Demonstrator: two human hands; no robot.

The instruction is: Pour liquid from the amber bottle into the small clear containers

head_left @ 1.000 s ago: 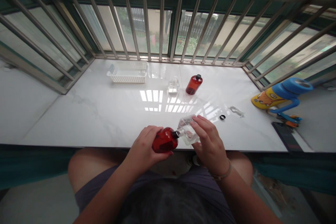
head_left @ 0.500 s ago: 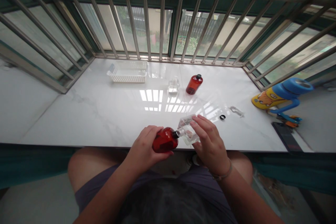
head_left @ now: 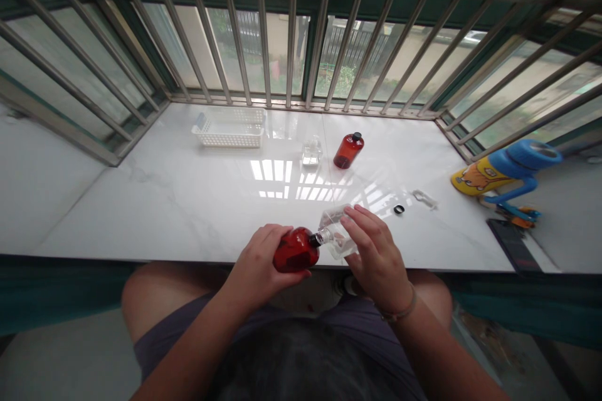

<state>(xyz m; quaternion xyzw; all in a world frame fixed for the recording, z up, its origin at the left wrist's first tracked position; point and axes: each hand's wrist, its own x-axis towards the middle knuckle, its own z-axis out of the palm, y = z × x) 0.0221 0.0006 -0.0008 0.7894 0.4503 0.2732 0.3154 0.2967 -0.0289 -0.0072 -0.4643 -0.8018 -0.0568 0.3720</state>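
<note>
My left hand (head_left: 263, 257) is wrapped round a red bottle (head_left: 296, 250), tilted so its black neck points right. That neck meets the mouth of a clear square bottle (head_left: 336, 235), which my right hand (head_left: 374, 244) grips from the right side. The clear bottle is tilted with its mouth toward the left. Both bottles are held over the table's front edge. To the right of my right hand lies a small black ring (head_left: 399, 208) on the white tabletop (head_left: 188, 200). My palms and part of the clear bottle are hidden by my fingers.
At the back stand a white perforated basket (head_left: 229, 131), a small clear bottle (head_left: 311, 153) and a second red bottle (head_left: 348, 151) with a black cap. On the right are a clear plastic piece (head_left: 424, 199), a yellow and blue flask (head_left: 503, 169) and a dark phone (head_left: 512, 247). Metal bars (head_left: 291, 44) close off the window.
</note>
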